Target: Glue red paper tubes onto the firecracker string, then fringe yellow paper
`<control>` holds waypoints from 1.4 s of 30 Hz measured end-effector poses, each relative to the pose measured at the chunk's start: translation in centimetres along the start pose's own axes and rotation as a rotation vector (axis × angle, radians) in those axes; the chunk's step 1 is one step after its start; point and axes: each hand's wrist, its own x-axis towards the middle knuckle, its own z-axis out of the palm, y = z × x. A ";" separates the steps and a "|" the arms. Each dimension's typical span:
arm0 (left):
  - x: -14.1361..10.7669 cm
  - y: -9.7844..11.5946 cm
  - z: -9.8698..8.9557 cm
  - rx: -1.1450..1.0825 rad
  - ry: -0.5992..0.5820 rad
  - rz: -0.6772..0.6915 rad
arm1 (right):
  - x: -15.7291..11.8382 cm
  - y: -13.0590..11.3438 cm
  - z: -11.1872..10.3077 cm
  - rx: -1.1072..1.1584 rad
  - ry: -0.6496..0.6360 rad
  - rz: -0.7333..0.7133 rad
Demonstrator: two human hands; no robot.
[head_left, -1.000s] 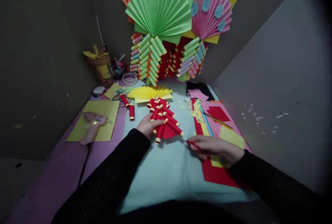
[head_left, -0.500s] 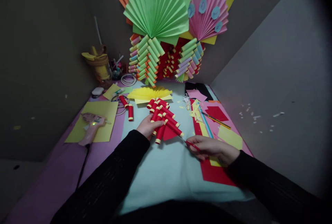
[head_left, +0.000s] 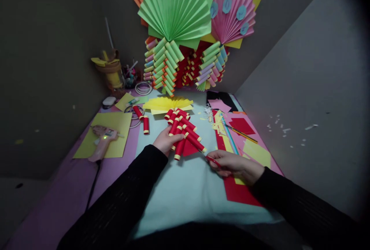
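Observation:
My left hand (head_left: 167, 141) grips the left side of a cluster of red paper rolls (head_left: 190, 131) with pale yellow ends, thumb on top. Red-handled scissors (head_left: 213, 161) are held in my right hand (head_left: 228, 164), their blades pointing up and left to the lowest right roll. A piece of red paper (head_left: 190, 148) shows under the cluster. The yellow pleated paper fan (head_left: 169, 104) lies just beyond the rolls' top end. Two loose red rolls, one upright-looking (head_left: 146, 125) and one slanted (head_left: 138, 112), are to the left.
On yellow paper (head_left: 123, 120) at left lies a pink glue gun (head_left: 103, 142) with a lit light. Coloured sheets (head_left: 239, 196), a pencil (head_left: 241, 133) and yellow scraps are at right. Green (head_left: 175, 10) and pink (head_left: 232, 14) fan decorations hang behind, near a pot (head_left: 112, 74).
My right hand and the scissors have shifted very slightly left and up, nearer the lowest right roll. My left hand still holds the cluster.

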 end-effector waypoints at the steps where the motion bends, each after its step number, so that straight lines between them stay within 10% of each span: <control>1: 0.0 0.0 0.0 -0.003 -0.001 0.000 | 0.0 -0.1 0.1 0.001 0.002 -0.001; 42: -0.2 -0.1 0.3 0.016 -0.084 -0.068 | 1.5 -1.3 1.8 0.052 -0.012 -0.103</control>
